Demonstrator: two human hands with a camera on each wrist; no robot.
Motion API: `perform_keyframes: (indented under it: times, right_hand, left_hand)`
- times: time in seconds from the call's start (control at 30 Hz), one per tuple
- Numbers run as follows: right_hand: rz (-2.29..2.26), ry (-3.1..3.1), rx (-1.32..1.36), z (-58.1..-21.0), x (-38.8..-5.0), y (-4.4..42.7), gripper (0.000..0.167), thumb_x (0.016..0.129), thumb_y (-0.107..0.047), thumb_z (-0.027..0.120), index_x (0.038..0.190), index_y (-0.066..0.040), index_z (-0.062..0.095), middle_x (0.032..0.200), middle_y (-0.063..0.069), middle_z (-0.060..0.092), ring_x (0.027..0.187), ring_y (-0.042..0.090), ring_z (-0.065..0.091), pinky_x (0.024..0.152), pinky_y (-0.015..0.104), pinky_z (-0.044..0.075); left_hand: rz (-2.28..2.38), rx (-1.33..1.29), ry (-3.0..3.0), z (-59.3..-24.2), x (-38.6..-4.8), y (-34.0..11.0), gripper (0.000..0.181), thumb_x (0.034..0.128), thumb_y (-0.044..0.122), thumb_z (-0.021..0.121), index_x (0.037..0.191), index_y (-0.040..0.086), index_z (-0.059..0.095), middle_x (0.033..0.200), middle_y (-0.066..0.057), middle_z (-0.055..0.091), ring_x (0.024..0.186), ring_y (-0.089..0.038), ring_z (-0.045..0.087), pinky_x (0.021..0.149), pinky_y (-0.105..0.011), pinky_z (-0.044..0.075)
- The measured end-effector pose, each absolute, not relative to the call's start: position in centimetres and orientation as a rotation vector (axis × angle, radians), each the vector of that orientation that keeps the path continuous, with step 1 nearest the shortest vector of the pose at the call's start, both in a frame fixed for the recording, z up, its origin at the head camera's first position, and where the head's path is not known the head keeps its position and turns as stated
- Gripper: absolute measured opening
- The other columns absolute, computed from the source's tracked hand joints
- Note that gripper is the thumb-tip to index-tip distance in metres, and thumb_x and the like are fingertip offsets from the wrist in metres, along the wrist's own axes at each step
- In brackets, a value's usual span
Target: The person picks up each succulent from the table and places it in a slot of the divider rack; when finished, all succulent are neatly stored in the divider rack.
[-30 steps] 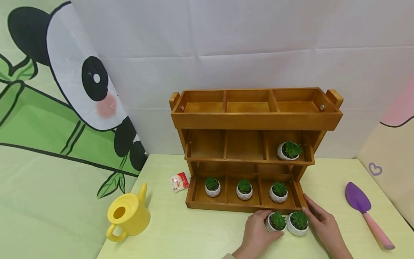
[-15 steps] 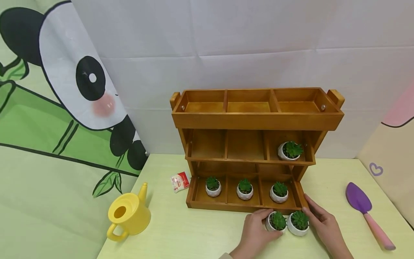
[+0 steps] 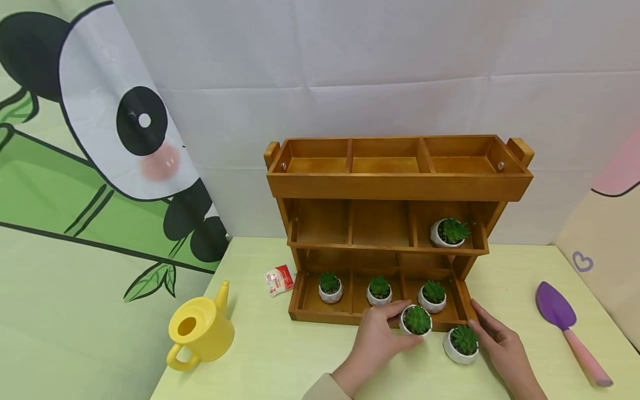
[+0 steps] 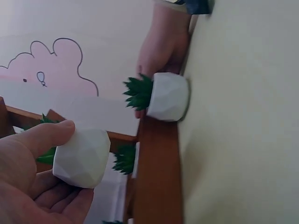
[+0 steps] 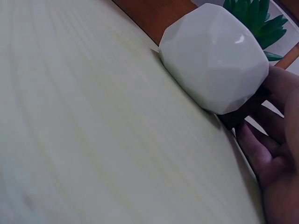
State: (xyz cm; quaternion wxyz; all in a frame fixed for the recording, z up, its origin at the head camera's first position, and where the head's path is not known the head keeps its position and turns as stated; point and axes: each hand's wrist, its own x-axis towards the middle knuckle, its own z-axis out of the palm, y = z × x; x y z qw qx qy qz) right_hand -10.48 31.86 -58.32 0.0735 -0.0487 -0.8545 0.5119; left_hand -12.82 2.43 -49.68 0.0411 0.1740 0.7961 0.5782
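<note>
In the head view my left hand [image 3: 376,334] holds a small potted succulent [image 3: 416,320] between thumb and fingers, just in front of the shelf's bottom tier. The left wrist view shows its white faceted pot [image 4: 83,157] gripped from the side, off the table. My right hand [image 3: 501,347] rests with extended fingers against the right front corner of the brown wooden shelf [image 3: 400,188]. Another potted succulent [image 3: 461,344] stands on the table beside that hand; its white pot [image 5: 215,58] partly hides the corner in the right wrist view.
On the bottom tier stand three potted succulents, the left one [image 3: 330,288] in its own compartment. One more succulent [image 3: 450,231] sits in the middle tier's right compartment. A yellow watering can [image 3: 200,330] and a sachet [image 3: 279,279] lie left; a purple trowel [image 3: 556,305] lies right.
My left hand has lifted its potted succulent from beside the other one on the table and moved it left and toward the bottom tier. My right hand stays at the shelf corner.
</note>
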Motion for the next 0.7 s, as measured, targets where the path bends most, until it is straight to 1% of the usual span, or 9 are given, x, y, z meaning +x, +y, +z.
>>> perform_keyframes:
  times: [0.17, 0.23, 0.47, 0.53, 0.6, 0.7]
  right_hand:
    - [1.542, -2.57, -0.151, -58.2, -10.5, 31.9, 0.058, 0.106, -0.04, 0.061, 0.158, -0.016, 0.048, 0.155, 0.014, 0.047, 0.119, -0.022, 0.04, 0.092, 0.001, 0.039]
    - [1.544, -2.57, -0.15, -58.2, -10.5, 32.0, 0.058, 0.107, -0.04, 0.06, 0.158, -0.016, 0.048, 0.155, 0.014, 0.046, 0.12, -0.022, 0.04, 0.092, 0.001, 0.039]
    - [1.549, -2.566, -0.143, -58.3, -10.4, 31.9, 0.058, 0.107, -0.04, 0.06, 0.158, -0.016, 0.047, 0.157, 0.011, 0.046, 0.12, -0.022, 0.04, 0.092, 0.001, 0.04]
    - [1.546, -2.566, -0.143, -58.3, -10.5, 31.9, 0.058, 0.107, -0.04, 0.06, 0.158, -0.017, 0.047, 0.157, 0.01, 0.046, 0.12, -0.022, 0.04, 0.092, 0.001, 0.04]
    - [1.545, -2.569, -0.144, -58.3, -10.5, 31.9, 0.058, 0.107, -0.04, 0.06, 0.158, -0.017, 0.047, 0.157, 0.01, 0.046, 0.12, -0.022, 0.04, 0.092, 0.001, 0.04]
    - [1.546, -2.572, -0.153, -58.2, -10.5, 31.9, 0.058, 0.107, -0.041, 0.06, 0.158, -0.017, 0.047, 0.157, 0.012, 0.046, 0.12, -0.022, 0.04, 0.092, 0.001, 0.039]
  left_hand:
    - [1.714, 0.614, 2.505, -47.3, -13.6, 1.4, 0.062, 0.0742, 0.017, 0.097, 0.131, 0.013, 0.074, 0.132, 0.003, 0.069, 0.12, -0.008, 0.063, 0.098, -0.021, 0.051]
    - [1.701, 0.647, 2.52, -46.5, -13.8, 1.1, 0.063, 0.0751, 0.019, 0.097, 0.133, 0.014, 0.073, 0.133, 0.003, 0.068, 0.122, -0.009, 0.062, 0.099, -0.022, 0.051]
    - [1.694, 0.741, 2.571, -44.0, -14.9, 0.2, 0.063, 0.0776, 0.021, 0.095, 0.135, 0.013, 0.072, 0.134, 0.001, 0.068, 0.124, -0.012, 0.062, 0.1, -0.026, 0.053]
    - [1.687, 0.748, 2.591, -43.4, -15.1, -0.1, 0.063, 0.0779, 0.022, 0.095, 0.136, 0.015, 0.072, 0.134, 0.002, 0.068, 0.124, -0.011, 0.062, 0.1, -0.026, 0.052]
    - [1.7, 0.738, 2.583, -42.7, -15.4, -0.3, 0.063, 0.0777, 0.021, 0.095, 0.136, 0.015, 0.072, 0.135, 0.002, 0.068, 0.123, -0.01, 0.063, 0.098, -0.027, 0.054]
    - [1.722, 0.729, 2.564, -41.9, -15.8, -0.5, 0.063, 0.0781, 0.019, 0.095, 0.137, 0.016, 0.071, 0.137, 0.002, 0.067, 0.122, -0.009, 0.064, 0.095, -0.025, 0.055]
